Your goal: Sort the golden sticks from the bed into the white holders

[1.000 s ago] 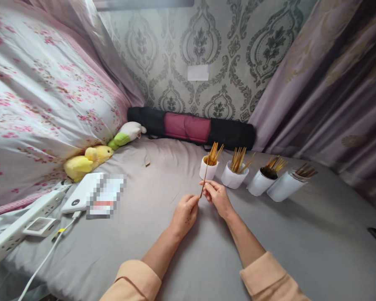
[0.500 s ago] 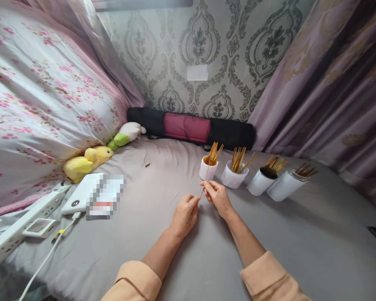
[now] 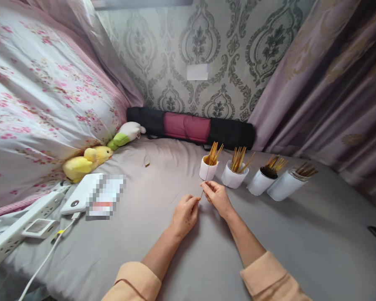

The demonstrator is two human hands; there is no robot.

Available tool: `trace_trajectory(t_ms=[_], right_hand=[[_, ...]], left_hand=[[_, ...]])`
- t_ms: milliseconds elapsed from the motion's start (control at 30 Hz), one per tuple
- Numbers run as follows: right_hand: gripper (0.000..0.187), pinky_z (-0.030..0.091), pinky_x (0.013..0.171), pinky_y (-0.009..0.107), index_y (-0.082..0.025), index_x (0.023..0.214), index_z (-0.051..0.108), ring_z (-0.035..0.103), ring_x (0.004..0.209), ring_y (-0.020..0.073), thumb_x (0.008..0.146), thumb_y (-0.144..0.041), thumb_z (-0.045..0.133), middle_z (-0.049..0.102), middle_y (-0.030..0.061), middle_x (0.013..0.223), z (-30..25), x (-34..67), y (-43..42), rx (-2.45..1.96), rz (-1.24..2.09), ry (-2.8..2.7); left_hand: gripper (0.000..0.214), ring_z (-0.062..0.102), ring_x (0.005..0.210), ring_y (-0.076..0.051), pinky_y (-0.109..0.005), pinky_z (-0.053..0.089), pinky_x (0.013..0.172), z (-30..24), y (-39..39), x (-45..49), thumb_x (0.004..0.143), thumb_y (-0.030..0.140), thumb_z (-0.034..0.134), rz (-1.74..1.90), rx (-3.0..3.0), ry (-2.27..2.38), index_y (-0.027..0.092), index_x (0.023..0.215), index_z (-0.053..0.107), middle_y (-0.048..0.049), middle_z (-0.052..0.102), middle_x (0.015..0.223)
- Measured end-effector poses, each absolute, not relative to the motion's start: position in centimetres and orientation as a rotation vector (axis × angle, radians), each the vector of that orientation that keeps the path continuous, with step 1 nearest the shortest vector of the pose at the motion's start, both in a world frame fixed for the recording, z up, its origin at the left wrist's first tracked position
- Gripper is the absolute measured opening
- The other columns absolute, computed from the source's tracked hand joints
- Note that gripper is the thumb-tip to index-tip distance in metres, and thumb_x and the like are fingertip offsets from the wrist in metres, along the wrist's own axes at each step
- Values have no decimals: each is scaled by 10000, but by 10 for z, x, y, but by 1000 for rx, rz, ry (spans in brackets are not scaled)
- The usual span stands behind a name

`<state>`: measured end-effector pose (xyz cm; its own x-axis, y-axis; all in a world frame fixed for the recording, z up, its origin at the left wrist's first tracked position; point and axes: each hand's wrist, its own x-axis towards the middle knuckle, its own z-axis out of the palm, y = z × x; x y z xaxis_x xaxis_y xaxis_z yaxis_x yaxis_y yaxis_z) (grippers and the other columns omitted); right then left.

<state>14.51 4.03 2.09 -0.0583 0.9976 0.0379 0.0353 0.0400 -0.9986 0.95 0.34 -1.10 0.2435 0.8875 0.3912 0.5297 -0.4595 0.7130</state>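
Note:
A thin brown stick (image 3: 207, 172) slants upward between my two hands, its upper end in front of the leftmost white cup. My left hand (image 3: 186, 214) pinches its lower end between thumb and fingers. Higher up, my right hand (image 3: 217, 196) is closed on the same stick with thumb and fingertips. Just beyond the hands stand the leftmost white cup (image 3: 208, 172) and a wider white cup (image 3: 235, 179), both holding similar sticks. Farther right, a white container with a dark inside (image 3: 258, 184) and a tilted white cylinder (image 3: 283, 188) hold more sticks.
A black and maroon roll (image 3: 232, 133) lies along the wall. At left are a yellow plush toy (image 3: 78, 167), a white power bank (image 3: 81, 196) with a cable, and a power strip (image 3: 21, 230). A small gold-coloured item (image 3: 147, 164) lies on the grey sheet (image 3: 138, 251).
Both hands stay almost in place on the stick. The fingers of my right hand have shifted very slightly; the cups have not moved.

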Motion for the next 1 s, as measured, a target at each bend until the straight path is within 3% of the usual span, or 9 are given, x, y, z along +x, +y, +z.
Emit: trace_trajectory(t_ms=[267,433,667,1000], right_hand=[[363,222,364,191,-139,787,579,291,402,52,724,-494,539,391,-49,473,19,147,41,-1195,1198,-1327],[372,237,364,191,-136,791,585,307,405,54,720,-498,539,403,-44,478,19,147,42,-1199,1183,-1334],[367,244,368,191,-133,807,589,313,404,55,735,-488,526,408,-44,473,19,148,42,-1206,1186,-1347],[392,248,373,196,-136,818,604,316,395,55,717,-508,534,424,-44,485,18,149,43,-1217,1188,-1344]], left_hand=[[255,531,673,-127,-256,424,668,-7,3,11,817,227,411,1111,1852,1275,172,926,635,-59,595,784],[236,562,760,-147,-266,439,706,-9,5,12,772,249,471,1093,1586,1235,159,909,640,-63,640,846],[295,450,465,-63,-194,366,455,1,6,15,693,248,542,955,1121,1155,90,934,604,-9,570,626],[351,501,545,-71,-196,365,484,3,4,9,647,262,640,961,811,927,77,943,602,-70,612,738]])
